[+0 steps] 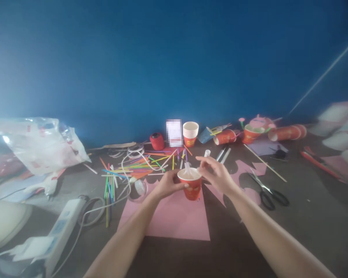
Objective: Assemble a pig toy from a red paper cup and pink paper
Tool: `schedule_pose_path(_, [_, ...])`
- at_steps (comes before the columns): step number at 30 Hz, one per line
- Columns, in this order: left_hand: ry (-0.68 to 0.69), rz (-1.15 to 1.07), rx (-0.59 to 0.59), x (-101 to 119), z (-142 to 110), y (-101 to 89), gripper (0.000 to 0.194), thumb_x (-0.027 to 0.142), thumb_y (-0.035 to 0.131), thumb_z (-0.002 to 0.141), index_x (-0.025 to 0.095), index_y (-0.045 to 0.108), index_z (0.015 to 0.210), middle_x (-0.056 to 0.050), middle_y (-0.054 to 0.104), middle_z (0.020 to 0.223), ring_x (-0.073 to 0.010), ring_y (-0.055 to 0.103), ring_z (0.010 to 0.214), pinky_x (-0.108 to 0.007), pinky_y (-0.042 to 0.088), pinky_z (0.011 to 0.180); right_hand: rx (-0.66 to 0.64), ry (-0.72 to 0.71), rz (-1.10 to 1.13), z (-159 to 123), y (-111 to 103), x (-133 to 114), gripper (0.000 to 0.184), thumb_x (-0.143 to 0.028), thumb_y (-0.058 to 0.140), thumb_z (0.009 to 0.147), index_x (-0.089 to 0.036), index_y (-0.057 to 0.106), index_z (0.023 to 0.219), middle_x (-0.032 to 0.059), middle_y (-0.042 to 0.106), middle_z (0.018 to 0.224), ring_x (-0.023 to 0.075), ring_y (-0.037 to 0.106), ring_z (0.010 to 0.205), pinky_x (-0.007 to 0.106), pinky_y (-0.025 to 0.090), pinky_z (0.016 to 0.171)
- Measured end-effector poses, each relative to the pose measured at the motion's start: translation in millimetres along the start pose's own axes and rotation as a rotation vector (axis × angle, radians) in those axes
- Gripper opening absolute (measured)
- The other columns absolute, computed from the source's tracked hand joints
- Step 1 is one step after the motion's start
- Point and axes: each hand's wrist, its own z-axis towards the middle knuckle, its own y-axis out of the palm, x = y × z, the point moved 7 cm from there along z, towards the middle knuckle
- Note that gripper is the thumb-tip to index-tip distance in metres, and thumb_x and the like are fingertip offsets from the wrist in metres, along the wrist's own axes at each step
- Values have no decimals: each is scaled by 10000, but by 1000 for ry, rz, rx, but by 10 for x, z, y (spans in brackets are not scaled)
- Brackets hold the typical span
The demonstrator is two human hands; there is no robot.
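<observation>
A red paper cup (192,190) with a white inside stands upright over the pink paper. My left hand (171,184) is closed round its left side, the thumb across the front. At the right rim is my right hand (216,173), its index finger stretched out to the left above the cup and the other fingers loosely bent. It touches or nearly touches the rim; I cannot tell which. Something pale and purplish, maybe a straw (187,166), sticks up inside the cup. Beneath lies a sheet of pink paper (174,222).
Coloured sticks and straws (142,166) are scattered left of the cup. Black-handled scissors (268,191) lie open at right. Behind stand stacked paper cups (190,135) and a red round container (157,141). A power strip (62,227) with a trailing white cable occupies the left front.
</observation>
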Motion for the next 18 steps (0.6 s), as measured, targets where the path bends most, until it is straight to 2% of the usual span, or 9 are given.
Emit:
schedule_pose_path(2, [-14,-47,-50,-4,2,20,512,479,730,633,75,640,934,-57,596,769,-154,510,696,-233,398,614,-7,105,124,-36,-33,138,307,-413,548,830,-188,653,1009,49,649,880,179,588,804,307,452,738])
schedule_pose_path(4, [-22,-86,-119,23,-6,65,512,472,734,634,75,640,943,-60,600,787,-161,519,715,-238,408,629,-53,182,217,-65,-29,225,266,-398,563,822,-185,680,929,43,667,860,171,593,790,289,448,717])
schedule_pose_path(9, [-46,-199,-308,106,-54,233,498,422,754,631,82,649,980,-65,614,819,-180,541,774,-248,422,671,-219,269,437,-102,74,249,231,-362,632,774,-195,699,918,26,681,865,137,592,760,263,442,705])
schedule_pose_path(12, [-55,-168,-304,90,-65,262,492,428,750,636,83,651,972,-57,609,800,-172,535,756,-248,416,661,-235,294,547,-118,147,234,245,-351,700,711,-179,690,886,20,678,808,128,592,703,257,444,665])
schedule_pose_path(15, [-29,-51,-306,80,-72,262,521,447,769,597,95,654,963,-30,591,745,-151,511,699,-237,396,619,-246,306,590,-145,221,218,217,-346,730,677,-155,670,761,1,644,683,109,559,600,236,415,581])
schedule_pose_path(18, [55,25,-257,159,-62,204,600,488,765,578,120,636,1034,-43,599,825,-155,512,713,-238,395,608,-286,297,618,-171,276,192,219,-344,740,667,-151,647,709,-10,615,654,102,541,586,231,401,567])
